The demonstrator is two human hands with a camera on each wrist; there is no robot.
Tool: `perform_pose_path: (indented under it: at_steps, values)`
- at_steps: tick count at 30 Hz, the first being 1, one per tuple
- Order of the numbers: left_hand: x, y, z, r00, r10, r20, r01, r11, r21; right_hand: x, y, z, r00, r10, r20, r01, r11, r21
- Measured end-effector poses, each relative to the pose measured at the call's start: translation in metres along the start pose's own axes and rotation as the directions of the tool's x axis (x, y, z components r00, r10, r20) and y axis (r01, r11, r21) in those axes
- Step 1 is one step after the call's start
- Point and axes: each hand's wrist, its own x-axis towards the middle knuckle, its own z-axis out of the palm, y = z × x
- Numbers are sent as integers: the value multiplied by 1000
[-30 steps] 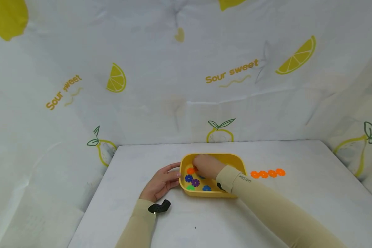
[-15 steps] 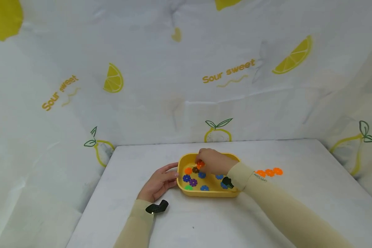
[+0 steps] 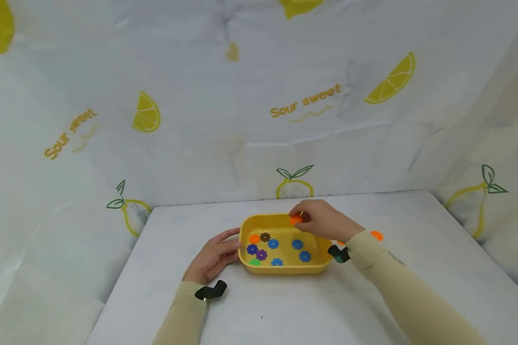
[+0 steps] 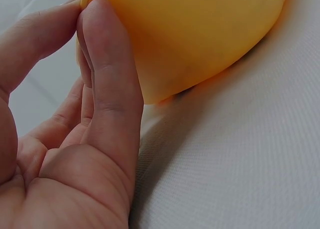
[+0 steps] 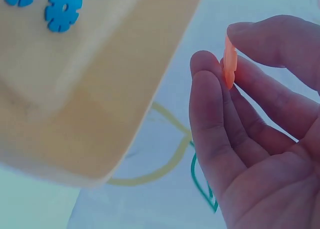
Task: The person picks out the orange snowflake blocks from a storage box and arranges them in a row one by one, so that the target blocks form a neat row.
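My right hand (image 3: 328,220) pinches an orange notched plastic disc (image 5: 230,64) between thumb and fingers, raised over the far right part of a yellow tray (image 3: 285,270). At the tray's left end my left hand (image 3: 210,256) grips the rim; the left wrist view shows thumb and a finger meeting on the yellow wall (image 4: 200,34). Inside the tray lie several flower-shaped discs: a blue disc (image 3: 304,256), a brown disc (image 3: 265,237), a purple disc (image 3: 261,255), an orange disc (image 3: 254,238) and a partly hidden green disc (image 3: 255,262).
Right of the tray, an orange disc (image 3: 377,235) lies on the white table (image 3: 311,311); my right forearm covers most of the other orange discs there. A white cloth with lemon prints (image 3: 198,158) hangs behind the table. Both wrists carry a black device (image 3: 211,290).
My right hand has lifted an orange disc out of the tray and moved it up and to the right. The left hand stays on the tray rim. The whole view has shifted slightly.
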Motion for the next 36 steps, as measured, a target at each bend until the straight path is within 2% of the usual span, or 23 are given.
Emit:
perform_pose_path:
  at_steps: [7,14,20,24,36]
  values:
    - [3,-3,5,1000,0,7,0,1000,-11,-35,32,-13,991,31,-132,-18,995,96]
    - [1,-3,6,1000,-15,15,15,1000,-13,-66,64,-21,967,152,-203,-130,984,120]
    - [-9,-1,-4,999,-25,-31,24,999,-28,-77,90,-26,952,196,-235,-171,977,124]
    - [-13,1,-7,999,-33,-32,33,999,-18,-88,107,-30,939,228,-259,-200,971,130]
    - [-9,1,5,998,-59,-34,59,998,-21,-115,145,-36,905,312,-287,-296,950,99]
